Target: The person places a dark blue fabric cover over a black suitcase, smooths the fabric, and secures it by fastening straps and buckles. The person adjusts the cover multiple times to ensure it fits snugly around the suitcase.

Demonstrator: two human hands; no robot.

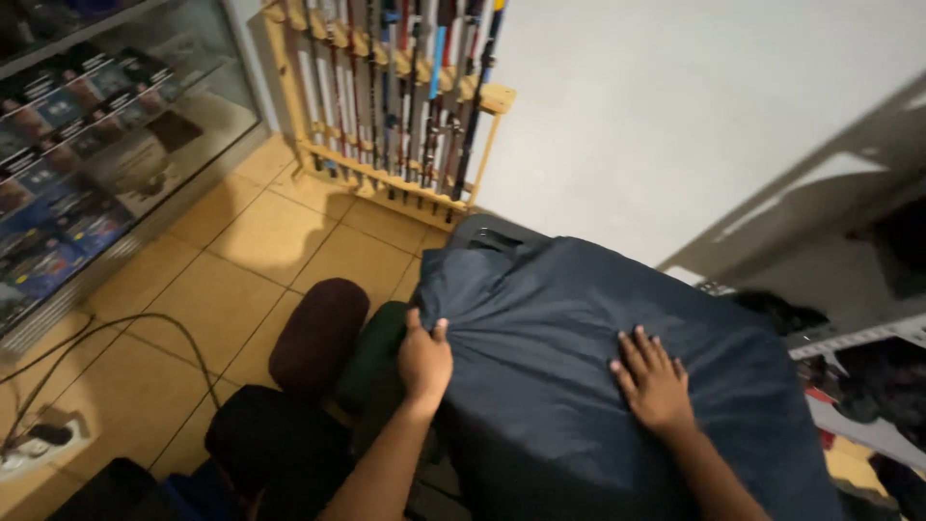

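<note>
The fingers of the left hand [424,359] are curled closed around a bunched fold at the left edge of a large dark navy fabric cover [579,347], pinching the cloth into creases that fan out from the grip. The fingers of the right hand [654,378] are spread open and lie flat on top of the same cover, pressing on it without gripping anything. Both bare forearms reach up from the bottom of the view. The navy cover is draped over a bulky, boxy shape that fills the lower right of the view, its smooth top sloping toward the far wall. Just left of it, near the left hand, stand rolled soft bundles: a dark maroon cylindrical roll [318,333] and a dark green roll [371,357] touching the cover's side, with a black bundle [260,439] lower down. The floor [193,289] is laid with tan square tiles, and a black cable [125,333] loops across it to a white power strip [39,439] at the lower left. A glass display case [96,145] lines the left wall. Against the plain white wall [675,106] at the back, a pale wooden rack [386,183] holds a row of upright fishing rods [405,87]. Grey metal shelving [858,338] stands at the right edge.
</note>
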